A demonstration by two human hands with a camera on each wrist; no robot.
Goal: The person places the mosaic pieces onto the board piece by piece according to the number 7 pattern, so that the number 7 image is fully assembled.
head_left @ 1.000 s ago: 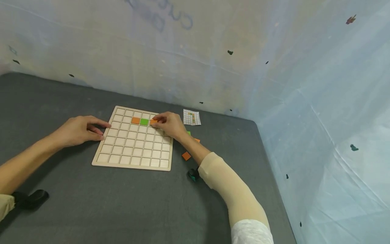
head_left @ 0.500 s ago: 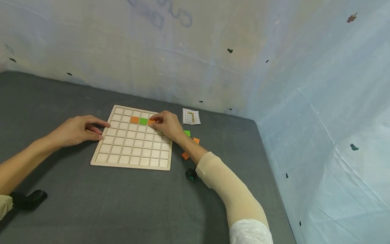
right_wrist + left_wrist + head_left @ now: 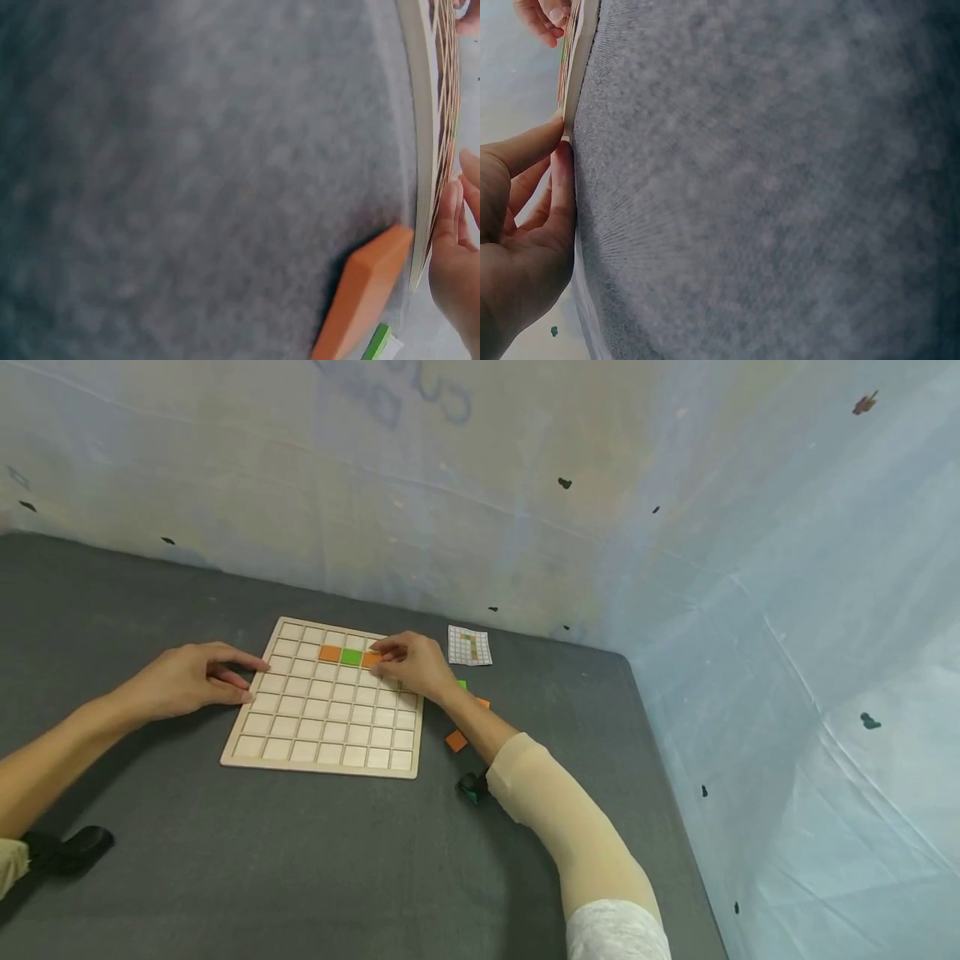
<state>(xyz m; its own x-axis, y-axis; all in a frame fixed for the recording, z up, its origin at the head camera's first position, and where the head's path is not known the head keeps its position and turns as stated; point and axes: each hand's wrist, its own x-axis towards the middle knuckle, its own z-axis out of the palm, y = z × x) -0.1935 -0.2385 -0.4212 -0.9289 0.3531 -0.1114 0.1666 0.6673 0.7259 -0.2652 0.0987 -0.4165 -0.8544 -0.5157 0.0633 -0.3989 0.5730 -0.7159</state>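
A pale wooden grid board lies on the dark table. In its second row from the back sit an orange tile, a green tile and, to their right, another orange tile. My right hand pinches that right-hand orange tile at its cell, index finger on the far side and thumb on the near side, partly covering it. At the board's left edge, my left hand rests thumb and index fingertips spread apart; the left wrist view shows the fingertips against the board's side.
Right of the board, an orange tile lies on the table, with a green tile and another orange tile partly behind the right forearm. A small printed grid card lies near the back. Pale sheeting rises behind the table.
Both hands keep their places at the board. The right fingers stay on the orange tile, with only slight shifts of the fingers and of the head view.
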